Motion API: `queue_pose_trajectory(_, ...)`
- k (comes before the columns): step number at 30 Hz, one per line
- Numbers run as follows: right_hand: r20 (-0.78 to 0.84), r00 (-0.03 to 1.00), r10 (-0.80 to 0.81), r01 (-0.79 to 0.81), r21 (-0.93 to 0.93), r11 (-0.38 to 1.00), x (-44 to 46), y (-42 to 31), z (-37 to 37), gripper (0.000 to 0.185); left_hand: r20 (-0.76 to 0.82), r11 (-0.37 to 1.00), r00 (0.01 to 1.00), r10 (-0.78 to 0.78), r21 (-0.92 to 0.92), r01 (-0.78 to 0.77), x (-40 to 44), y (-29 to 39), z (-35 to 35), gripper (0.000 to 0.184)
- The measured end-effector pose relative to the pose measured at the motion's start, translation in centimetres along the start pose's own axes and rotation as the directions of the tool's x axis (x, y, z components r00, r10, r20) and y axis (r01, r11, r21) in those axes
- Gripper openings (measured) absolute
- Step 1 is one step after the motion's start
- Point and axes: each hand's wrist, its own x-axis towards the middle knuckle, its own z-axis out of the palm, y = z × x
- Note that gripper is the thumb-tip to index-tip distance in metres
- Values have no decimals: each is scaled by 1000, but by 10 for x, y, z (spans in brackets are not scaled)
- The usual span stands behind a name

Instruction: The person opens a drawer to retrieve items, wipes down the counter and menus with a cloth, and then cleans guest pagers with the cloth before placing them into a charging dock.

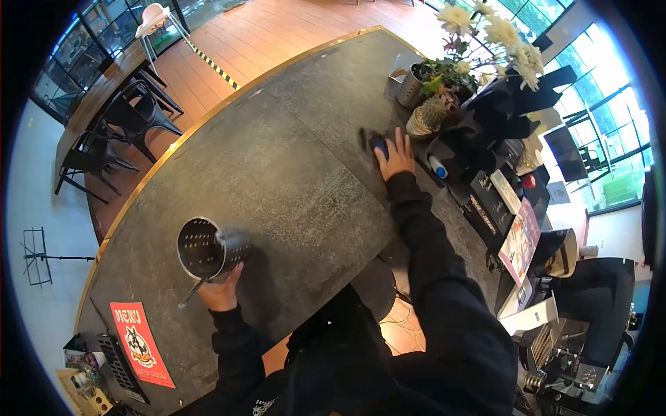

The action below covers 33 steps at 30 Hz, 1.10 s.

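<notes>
nearest are the person's two dark sleeves point(451, 277), reaching over the near straight edge of the counter point(298, 194). the left hand point(222, 291) is curled round the lower side of a perforated metal cup point(236, 243), thumb on the wall; the far fingers are hidden behind it. the cup is on the left half of the counter, between that near edge and the curved brass edge point(236, 95). its long axis runs from a mouth seen towards the left end to a base towards the middle; whether the base touches the top i cannot tell. a thin metal piece point(193, 294) juts out between cup and hand. near the left end lies a red menu point(142, 343).

farther out, the right hand point(397, 158) is well apart from the cup, so the left is much the nearer. its fingers are spread and point towards the far right corner. a small dark object point(379, 144) sits at its thumb side; pinched or merely touched, i cannot tell. just beyond are a potted cactus point(431, 114), a second perforated holder point(411, 90) and white flowers point(503, 41).

past the brass edge stand black chairs point(142, 111).
</notes>
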Motion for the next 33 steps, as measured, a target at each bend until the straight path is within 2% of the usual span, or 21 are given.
queue_pose_trajectory(2,-62,892,448,-451,-65,890,20,-23,21,45,-69,991,997,-40,-128,31,0,12,-3,84)
queue_pose_trajectory(3,-105,866,489,-498,-84,863,30,-48,23,42,-74,993,993,-92,-77,87,1,12,-9,88)
queue_pose_trajectory(5,242,944,224,-270,177,946,45,-122,-6,41,-104,994,991,-83,-83,75,7,-3,-19,90)
queue_pose_trajectory(6,-225,967,-120,147,105,984,20,-160,32,41,-133,993,988,-76,-95,64,11,-9,-20,91)
queue_pose_trajectory(7,140,949,-283,241,257,936,13,-202,-4,43,-137,994,988,-74,-95,61,16,-9,-20,91)
queue_pose_trajectory(8,-174,843,-508,526,462,714,-13,-222,12,42,-182,1000,983,14,-12,-16,23,-6,-21,85)
queue_pose_trajectory(10,-301,678,-670,707,515,484,-25,-238,14,36,-235,993,967,102,73,-87,31,-5,-21,79)
queue_pose_trajectory(13,-246,646,-723,666,644,376,30,-186,29,27,-302,987,943,138,-39,-157,36,-9,-31,78)
queue_pose_trajectory(14,-345,703,-622,685,564,462,57,-159,50,23,-293,991,947,133,14,-135,36,-13,-40,78)
queue_pose_trajectory(15,-202,773,-601,612,488,623,90,-124,49,18,-281,992,951,125,65,-111,34,-16,-48,79)
queue_pose_trajectory(17,-96,973,-212,218,67,974,142,-33,108,21,-320,1000,947,23,1,-24,26,-1,-55,79)
queue_pose_trajectory(18,-186,982,43,-51,-37,998,158,11,125,33,-338,996,938,-76,-69,55,23,4,-59,80)
queue_pose_trajectory(20,-559,785,267,-425,-171,889,160,-2,112,34,-376,998,927,-1,57,25,21,-5,-78,80)
queue_pose_trajectory(21,-555,787,268,-420,-164,893,163,-26,93,34,-387,983,920,65,181,7,19,-11,-89,80)
queue_pose_trajectory(23,-51,855,516,-519,-100,849,174,-111,55,36,-409,981,912,22,183,59,18,-25,-111,81)
queue_pose_trajectory(25,-20,1000,22,-24,-141,990,179,-197,98,31,-437,979,899,-23,171,108,24,-30,-119,82)
queue_pose_trajectory(26,-86,985,-149,171,396,902,163,-244,118,27,-406,975,903,140,214,-54,30,-30,-118,71)
queue_pose_trajectory(27,59,939,-340,282,435,855,150,-312,98,18,-369,945,881,295,252,-210,34,-30,-116,60)
queue_pose_trajectory(28,-43,805,-592,539,471,699,120,-363,88,16,-379,947,879,288,247,-204,36,-31,-112,60)
queue_pose_trajectory(30,-482,556,-677,761,624,180,70,-420,89,27,-486,992,869,91,123,-35,40,-32,-109,75)
queue_pose_trajectory(33,-502,424,-754,735,677,-37,92,-429,116,29,-534,993,839,107,107,-58,43,-21,-107,73)
